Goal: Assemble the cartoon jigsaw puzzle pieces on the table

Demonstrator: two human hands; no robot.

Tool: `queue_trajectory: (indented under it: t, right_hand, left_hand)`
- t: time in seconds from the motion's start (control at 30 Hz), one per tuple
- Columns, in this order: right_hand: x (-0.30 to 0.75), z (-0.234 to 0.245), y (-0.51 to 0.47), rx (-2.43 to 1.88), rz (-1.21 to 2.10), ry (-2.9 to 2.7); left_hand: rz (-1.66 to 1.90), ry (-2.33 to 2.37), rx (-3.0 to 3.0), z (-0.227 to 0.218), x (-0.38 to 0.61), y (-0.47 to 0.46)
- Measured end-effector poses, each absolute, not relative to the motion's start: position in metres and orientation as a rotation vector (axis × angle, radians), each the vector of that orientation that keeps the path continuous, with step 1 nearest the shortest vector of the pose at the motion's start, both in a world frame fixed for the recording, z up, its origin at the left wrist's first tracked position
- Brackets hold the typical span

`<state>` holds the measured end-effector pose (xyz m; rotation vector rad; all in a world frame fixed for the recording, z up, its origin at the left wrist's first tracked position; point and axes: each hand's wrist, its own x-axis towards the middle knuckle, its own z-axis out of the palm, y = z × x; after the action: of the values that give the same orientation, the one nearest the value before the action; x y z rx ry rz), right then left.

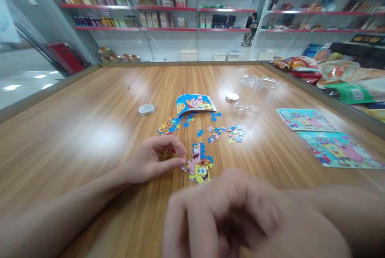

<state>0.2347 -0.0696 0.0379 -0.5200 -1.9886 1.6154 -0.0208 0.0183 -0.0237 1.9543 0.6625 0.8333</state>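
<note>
Two hands show in the head view. The left hand curls at the left edge of the joined puzzle on the table, finger and thumb tips close together. The right hand is blurry, fingers bent. I can't tell if either holds anything. A thumb bump or low right hand could break the puzzle apart.

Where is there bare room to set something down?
Bare brown wooden tabletop shows between its left edge and the leftmost round silver lid, and between the scattered multicoloured puzzle pieces and the rectangular picture sheets. Mid-table is crowded: puzzle pieces lie near the curved blue picture card and the left hand.
</note>
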Motion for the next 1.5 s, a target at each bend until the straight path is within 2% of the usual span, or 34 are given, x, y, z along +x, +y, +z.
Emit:
queue_trajectory:
  t: [0.07,0.17,0.23,0.53,0.77,0.93,1.5]
  right_hand:
    - [0.221,0.034,-0.036,-0.595,1.484,-1.864]
    - [0.211,0.010,0.002,-0.923,0.870,-1.900]
    - [0.212,-0.006,0.014,-1.025,0.715,-1.975]
    - [0.217,-0.020,0.018,-1.004,0.731,-1.972]
    - [0.224,-0.021,0.017,-0.993,0.600,-2.061]
    - [0.223,-0.024,0.018,-0.939,0.564,-2.094]
    - [0.221,-0.030,0.022,-0.551,0.353,-2.334]
  left_hand:
    - [0.921,0.734,1.783,-0.027,-0.021,0.020]
    - [0.988,0.816,1.705,-0.031,-0.019,0.022]
    - [1.010,0.848,1.713,-0.033,-0.017,0.023]
    - [0.973,0.948,2.082,-0.030,-0.017,0.024]
    - [0.649,0.787,2.590,-0.019,-0.011,0.021]
    - [0.547,0.723,2.606,-0.020,-0.011,0.020]
    - [0.578,0.795,2.545,-0.023,-0.012,0.017]
